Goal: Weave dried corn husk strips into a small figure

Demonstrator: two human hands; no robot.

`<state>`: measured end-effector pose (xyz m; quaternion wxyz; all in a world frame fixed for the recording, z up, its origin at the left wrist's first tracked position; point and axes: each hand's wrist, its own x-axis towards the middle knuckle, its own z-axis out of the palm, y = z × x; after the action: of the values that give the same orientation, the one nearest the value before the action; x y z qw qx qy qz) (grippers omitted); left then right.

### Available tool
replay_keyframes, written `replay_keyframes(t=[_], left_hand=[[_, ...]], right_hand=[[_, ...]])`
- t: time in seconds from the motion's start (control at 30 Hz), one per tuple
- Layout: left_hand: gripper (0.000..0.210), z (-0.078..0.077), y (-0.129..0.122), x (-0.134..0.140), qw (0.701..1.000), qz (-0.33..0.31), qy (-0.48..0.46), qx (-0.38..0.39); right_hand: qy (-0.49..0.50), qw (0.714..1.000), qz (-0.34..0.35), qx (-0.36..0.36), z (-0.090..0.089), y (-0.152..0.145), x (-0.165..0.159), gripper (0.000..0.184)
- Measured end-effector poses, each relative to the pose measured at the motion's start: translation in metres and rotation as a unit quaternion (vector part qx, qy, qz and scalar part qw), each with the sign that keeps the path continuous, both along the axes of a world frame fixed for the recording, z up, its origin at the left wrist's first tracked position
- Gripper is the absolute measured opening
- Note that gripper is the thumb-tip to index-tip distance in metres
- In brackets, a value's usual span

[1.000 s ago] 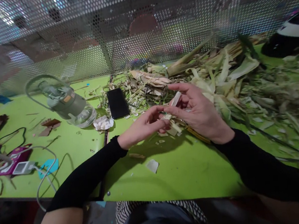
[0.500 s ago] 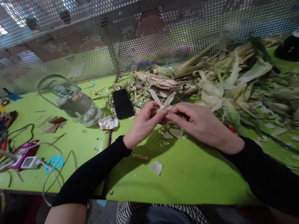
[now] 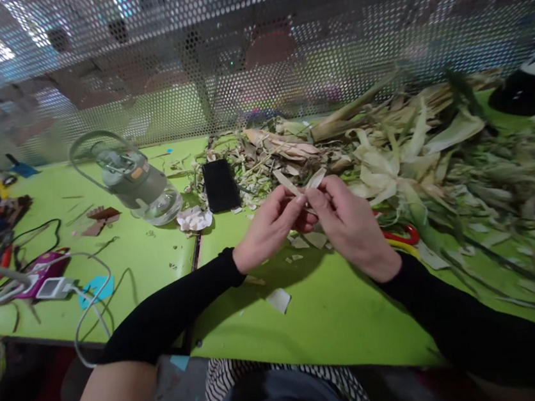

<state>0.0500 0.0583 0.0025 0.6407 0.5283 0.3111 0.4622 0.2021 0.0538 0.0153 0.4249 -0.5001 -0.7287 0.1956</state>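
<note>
Pale strips of corn husk (image 3: 289, 182) stick up in a V from between my fingertips, above the green table (image 3: 259, 343). My left hand (image 3: 270, 223) pinches the base of the strips between thumb and fingers. Pressed against it from the other side, my right hand (image 3: 350, 226) also has its thumb and fingers closed on the husk. The point where the strips meet is mostly covered by my fingers. Small cut pieces of husk (image 3: 279, 300) lie on the table below. Partly behind my right wrist show the red and yellow handles (image 3: 404, 236) of a tool, probably scissors.
A black phone (image 3: 221, 185) and crumpled white tissue (image 3: 194, 219) lie left of my hands, near a tilted-looking water bottle (image 3: 142, 182). Corn husks (image 3: 388, 161) pile up behind and to the right. A purple power strip (image 3: 46, 272) with cables sits far left. A perforated metal screen (image 3: 214, 71) stands behind.
My right hand has shifted left and turned, its thumb now close against the left fingertips. The husk strips have moved slightly right. More of the red and yellow handles shows beside my right wrist.
</note>
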Motion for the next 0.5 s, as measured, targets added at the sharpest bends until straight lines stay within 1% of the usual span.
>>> replay_keyframes(t=[0.07,0.13,0.23,0.33,0.4,0.5], left_hand=[[0.026,-0.003,-0.004,0.005,1.0,0.012,0.007,0.014],[0.026,-0.005,-0.007,0.006,0.999,0.036,0.021,0.028],[0.026,-0.004,-0.008,0.004,0.995,0.075,0.043,0.052],[0.026,-0.001,-0.007,0.001,0.992,0.09,0.041,0.083],[0.027,0.001,-0.006,-0.001,0.99,0.093,0.042,0.097],[0.027,0.003,-0.005,-0.004,0.987,0.101,0.06,0.112]], right_hand=[[0.012,1.0,-0.013,0.013,-0.004,-0.002,-0.003,0.034],[0.018,0.999,-0.022,0.044,-0.007,-0.004,-0.004,0.028],[0.022,0.996,-0.021,0.089,-0.008,-0.007,-0.005,0.024],[0.029,0.993,-0.017,0.114,-0.006,-0.007,-0.005,0.024],[0.033,0.991,-0.023,0.124,-0.004,-0.007,-0.003,0.026],[0.043,0.994,-0.03,0.096,0.004,-0.007,0.002,0.026]])
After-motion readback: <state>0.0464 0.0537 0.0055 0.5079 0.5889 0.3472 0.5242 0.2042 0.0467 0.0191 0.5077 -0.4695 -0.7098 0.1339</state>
